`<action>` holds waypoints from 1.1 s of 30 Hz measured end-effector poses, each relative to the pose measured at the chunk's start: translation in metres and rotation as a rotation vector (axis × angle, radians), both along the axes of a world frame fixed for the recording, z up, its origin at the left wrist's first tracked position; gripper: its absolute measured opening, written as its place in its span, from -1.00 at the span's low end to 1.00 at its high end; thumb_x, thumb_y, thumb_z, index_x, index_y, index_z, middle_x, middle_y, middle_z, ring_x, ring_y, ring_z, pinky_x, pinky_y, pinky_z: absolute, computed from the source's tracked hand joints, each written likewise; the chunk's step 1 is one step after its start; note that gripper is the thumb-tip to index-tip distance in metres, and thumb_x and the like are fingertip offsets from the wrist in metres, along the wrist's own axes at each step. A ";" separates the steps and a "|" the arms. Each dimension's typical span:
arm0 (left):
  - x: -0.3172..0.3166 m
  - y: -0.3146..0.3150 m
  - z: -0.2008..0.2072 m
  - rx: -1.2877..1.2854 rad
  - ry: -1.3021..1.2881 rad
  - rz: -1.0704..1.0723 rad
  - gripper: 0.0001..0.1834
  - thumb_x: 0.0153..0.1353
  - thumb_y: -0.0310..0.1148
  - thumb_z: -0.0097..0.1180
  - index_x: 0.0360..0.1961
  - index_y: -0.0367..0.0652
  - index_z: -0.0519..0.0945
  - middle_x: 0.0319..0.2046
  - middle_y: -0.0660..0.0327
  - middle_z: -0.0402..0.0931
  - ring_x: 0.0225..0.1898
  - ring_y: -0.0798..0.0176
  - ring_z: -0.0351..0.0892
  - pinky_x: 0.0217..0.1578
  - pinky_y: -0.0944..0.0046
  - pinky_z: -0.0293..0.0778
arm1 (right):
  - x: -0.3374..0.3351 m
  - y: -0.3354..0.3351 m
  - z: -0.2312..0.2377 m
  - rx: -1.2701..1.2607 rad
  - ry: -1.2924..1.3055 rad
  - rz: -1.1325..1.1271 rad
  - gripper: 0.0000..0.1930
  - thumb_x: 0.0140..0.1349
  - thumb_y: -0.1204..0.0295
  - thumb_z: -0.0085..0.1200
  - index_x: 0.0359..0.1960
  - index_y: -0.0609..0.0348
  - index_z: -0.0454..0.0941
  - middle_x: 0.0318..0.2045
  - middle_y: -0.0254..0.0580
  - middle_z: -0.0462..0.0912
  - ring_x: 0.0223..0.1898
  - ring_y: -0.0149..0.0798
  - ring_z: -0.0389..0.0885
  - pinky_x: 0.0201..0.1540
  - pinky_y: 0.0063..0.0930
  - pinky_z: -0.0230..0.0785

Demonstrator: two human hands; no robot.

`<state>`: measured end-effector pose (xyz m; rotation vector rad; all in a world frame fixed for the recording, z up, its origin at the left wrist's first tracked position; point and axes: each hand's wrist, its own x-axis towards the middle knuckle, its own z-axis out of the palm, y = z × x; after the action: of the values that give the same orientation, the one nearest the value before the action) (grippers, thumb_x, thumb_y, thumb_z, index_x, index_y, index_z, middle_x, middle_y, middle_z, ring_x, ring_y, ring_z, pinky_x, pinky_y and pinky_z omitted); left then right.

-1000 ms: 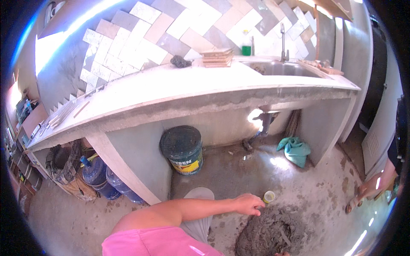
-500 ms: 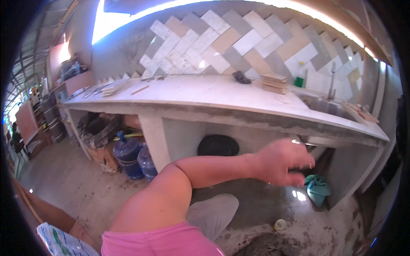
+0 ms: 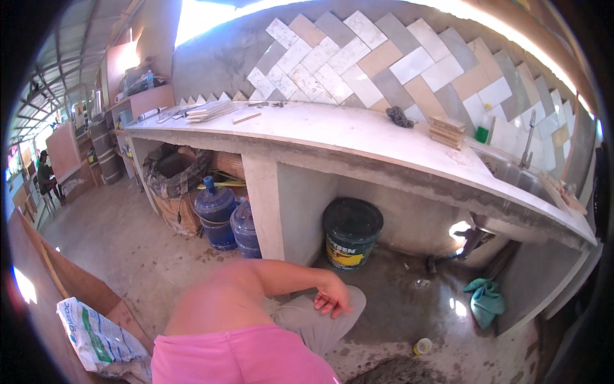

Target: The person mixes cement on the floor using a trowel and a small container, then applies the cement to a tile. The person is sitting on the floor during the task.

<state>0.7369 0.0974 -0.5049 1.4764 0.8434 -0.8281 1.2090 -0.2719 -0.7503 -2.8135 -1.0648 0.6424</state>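
Observation:
My left hand (image 3: 332,296) hangs loosely over my bent knee (image 3: 342,323) in grey trousers, its fingers slightly curled and apart with nothing in them. The bare arm bends at the elbow below a pink sleeve (image 3: 236,358). My right hand is out of the picture. On the floor to the right of the knee lies a small yellowish cup (image 3: 422,346), tipped on its side. A heap of wet grey mortar (image 3: 400,372) shows in part at the lower edge.
Ahead runs a concrete counter (image 3: 307,128) with stacked tiles (image 3: 447,132) and a sink (image 3: 511,174). Underneath stand a dark bucket (image 3: 352,233), blue water jugs (image 3: 215,214) and a green cloth (image 3: 486,302). A printed sack (image 3: 102,339) lies at lower left. Herringbone tiles (image 3: 390,57) cover the wall.
My left hand has drawn back from in front of the counter's right underside and come down to my knee. The view has shifted, and the whole bucket now shows.

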 end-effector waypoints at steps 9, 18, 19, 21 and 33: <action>-0.024 -0.008 -0.002 -0.009 0.061 0.213 -0.13 0.33 0.48 -0.17 -0.04 -0.22 0.64 -0.48 0.02 0.66 -0.62 0.03 0.66 -0.54 0.02 0.56 | 0.014 -0.001 -0.008 0.008 -0.012 0.010 -0.54 0.33 0.13 0.00 0.10 0.17 0.62 0.06 0.19 0.63 0.13 0.16 0.56 0.09 0.04 0.44; -0.045 -0.035 0.002 0.163 0.000 0.257 -0.19 0.35 0.42 -0.12 -0.13 -0.21 0.68 -0.51 0.04 0.63 -0.64 0.07 0.63 -0.56 0.04 0.53 | 0.019 0.007 0.002 0.045 -0.136 0.111 -0.63 0.32 0.23 -0.01 -0.12 0.27 0.70 -0.19 0.18 0.71 -0.14 0.24 0.64 -0.08 0.10 0.47; -0.048 -0.036 0.000 0.156 0.010 0.256 -0.20 0.34 0.43 -0.12 -0.13 -0.19 0.68 -0.50 0.06 0.63 -0.61 0.06 0.64 -0.53 0.02 0.52 | 0.018 0.010 0.004 0.053 -0.168 0.141 -0.65 0.31 0.27 -0.01 -0.18 0.31 0.71 -0.26 0.17 0.74 -0.22 0.27 0.66 -0.13 0.11 0.47; -0.048 -0.037 0.002 0.165 -0.003 0.241 -0.20 0.34 0.42 -0.12 -0.13 -0.19 0.68 -0.51 0.07 0.63 -0.61 0.06 0.64 -0.52 0.02 0.51 | 0.033 0.012 -0.005 0.067 -0.105 0.120 -0.67 0.28 0.27 0.03 -0.26 0.31 0.72 -0.30 0.17 0.73 -0.27 0.24 0.64 -0.20 0.10 0.45; -0.052 -0.045 0.002 0.238 -0.015 0.246 -0.22 0.35 0.41 -0.11 -0.17 -0.17 0.69 -0.49 0.10 0.62 -0.60 0.09 0.62 -0.50 0.00 0.50 | 0.063 0.051 0.038 -0.109 -0.090 0.244 -0.72 0.26 0.31 0.07 -0.27 0.29 0.71 -0.30 0.14 0.73 -0.29 0.17 0.64 -0.22 0.08 0.42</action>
<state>0.6854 0.0521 -0.5028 1.5431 1.1174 -0.5468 1.2718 -0.2206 -0.7120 -2.8534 -1.4482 0.6148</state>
